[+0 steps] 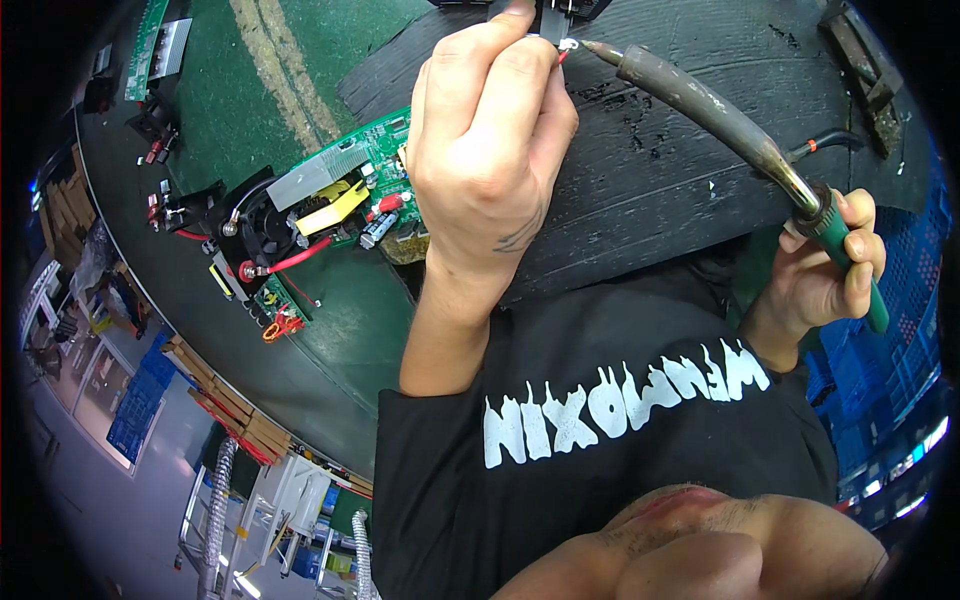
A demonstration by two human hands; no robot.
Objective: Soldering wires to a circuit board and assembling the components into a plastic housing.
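Observation:
My right hand (pixel 825 260) is closed around the green handle of a soldering iron (pixel 705 115). The iron's long, darkened shaft reaches up and left, and its pointed tip ends beside a small shiny metal terminal (pixel 568 44). Close by, my left hand (pixel 490 140) is pinched, with a short piece of red wire (pixel 562 57) showing at its fingers. The wire's end meets the terminal. Partly cut off at the top edge is a black part (pixel 553 22) just past my left fingertips. My left fingers hide most of the wire.
A green circuit board (pixel 375 150) with a heatsink, capacitors and red wires lies left of my left hand. Black board (pixel 640 210) covers the bench below the iron. A dark metal bracket (pixel 865 75) is at the far right. More circuit boards (pixel 150 50) lie far left.

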